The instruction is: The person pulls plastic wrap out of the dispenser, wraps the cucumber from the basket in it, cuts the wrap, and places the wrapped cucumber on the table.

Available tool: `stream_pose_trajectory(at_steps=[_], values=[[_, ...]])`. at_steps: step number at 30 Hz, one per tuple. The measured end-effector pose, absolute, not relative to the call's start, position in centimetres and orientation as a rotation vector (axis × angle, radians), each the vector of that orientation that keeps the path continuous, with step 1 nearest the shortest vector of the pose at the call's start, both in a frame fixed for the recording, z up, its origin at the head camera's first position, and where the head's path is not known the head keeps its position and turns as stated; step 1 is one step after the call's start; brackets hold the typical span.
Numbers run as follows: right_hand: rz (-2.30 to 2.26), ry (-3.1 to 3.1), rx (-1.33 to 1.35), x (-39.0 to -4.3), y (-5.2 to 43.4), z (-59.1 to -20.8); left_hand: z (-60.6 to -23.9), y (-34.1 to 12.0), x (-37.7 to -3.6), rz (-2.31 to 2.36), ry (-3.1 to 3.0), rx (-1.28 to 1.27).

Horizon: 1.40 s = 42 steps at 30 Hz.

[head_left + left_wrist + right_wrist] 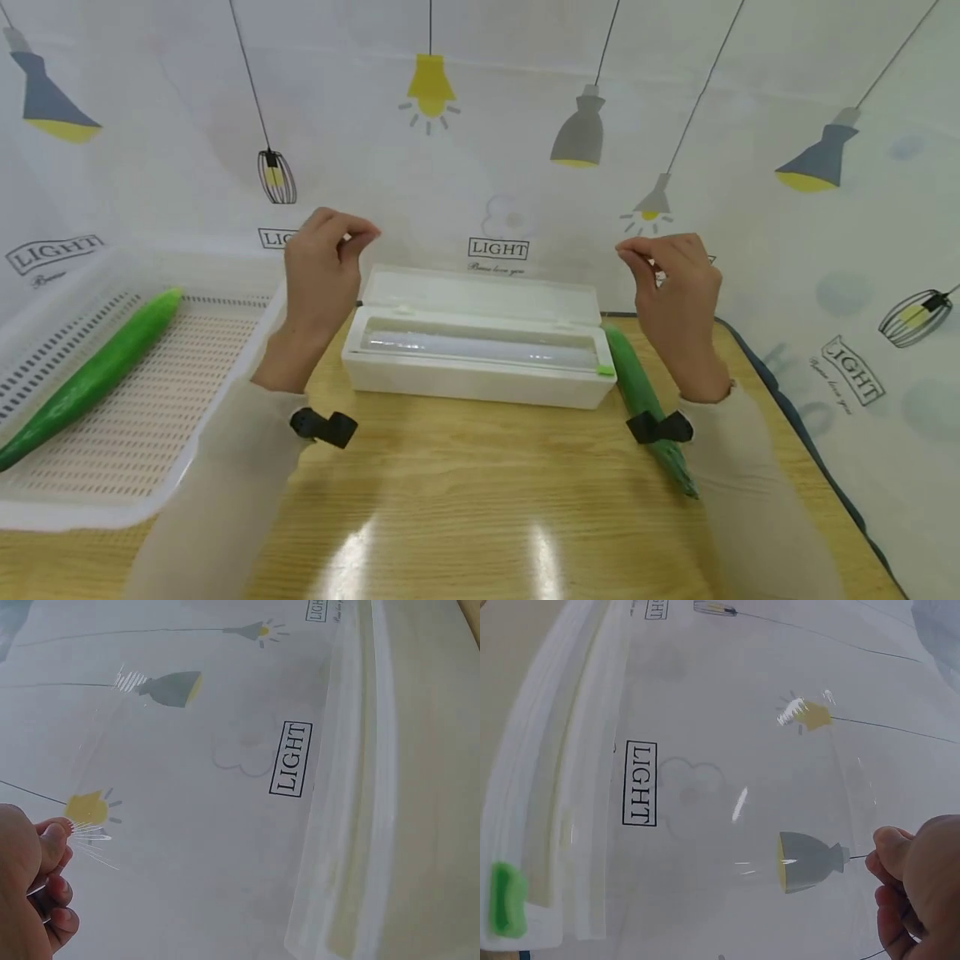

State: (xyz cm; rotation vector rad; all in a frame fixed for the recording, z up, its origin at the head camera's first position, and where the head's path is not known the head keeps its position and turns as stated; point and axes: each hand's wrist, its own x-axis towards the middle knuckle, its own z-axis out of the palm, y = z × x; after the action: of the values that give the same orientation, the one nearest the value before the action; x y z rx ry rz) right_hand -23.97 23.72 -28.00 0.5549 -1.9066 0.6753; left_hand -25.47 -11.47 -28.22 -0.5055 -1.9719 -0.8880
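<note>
Above the white cling-film dispenser box (480, 387), holds up a broad sheet of transparent cling film (739, 804), spread before the lamp-printed backdrop (510, 125). With the left hand (321, 271), pinches one upper corner between thumb and forefinger, bunching it into a fan of fine creases, other fingers curled in. With the right hand (678, 287), appears to pinch the opposite corner the same way, well apart from the left and at nearly matching height. On the wood-grain table (450, 500), sets the dispenser box crosswise between both forearms, lid (480, 293) tipped back, film roll (487, 346) visible inside, green slider (604, 370) at the right front end.

Just beside that end, keeps one long cucumber (637, 375); at far left, a second cucumber (97, 379) in the white perforated basket (75, 517). Grips neither.

Seems to be at the drawing-out step, with a good length of film raised. Cannot tell from these views whether joined to the roll or cut free, the lower edge being too faint to follow.

For the next move, calls for steady pinches, level corners and even tension against self-clinging; then probably a clean cut along the box, if uncut, or a flat lay onto the table.
</note>
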Motion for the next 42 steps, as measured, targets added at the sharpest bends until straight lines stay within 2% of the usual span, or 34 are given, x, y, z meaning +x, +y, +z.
stream_pose_trajectory(at_steps=[8, 16, 22, 42], values=[[0.638, -2.02, 0.555, -27.6, 23.9, -26.5, -26.0, -11.6, -27.7, -0.867, -2.107, -0.407], [0.641, -2.072, 0.52, -29.1, 23.3, -23.9, -23.8, -11.6, -28.7, -0.847, -2.216, -0.335], [0.613, -2.063, 0.473, -28.9, 23.1, -22.2, -22.1, -11.5, -29.0, -0.851, -2.185, -0.352], [0.586, -1.912, 0.441, -26.2, 23.0, -17.1, -16.7, -11.5, -26.4, -0.737, -2.065, -0.413]])
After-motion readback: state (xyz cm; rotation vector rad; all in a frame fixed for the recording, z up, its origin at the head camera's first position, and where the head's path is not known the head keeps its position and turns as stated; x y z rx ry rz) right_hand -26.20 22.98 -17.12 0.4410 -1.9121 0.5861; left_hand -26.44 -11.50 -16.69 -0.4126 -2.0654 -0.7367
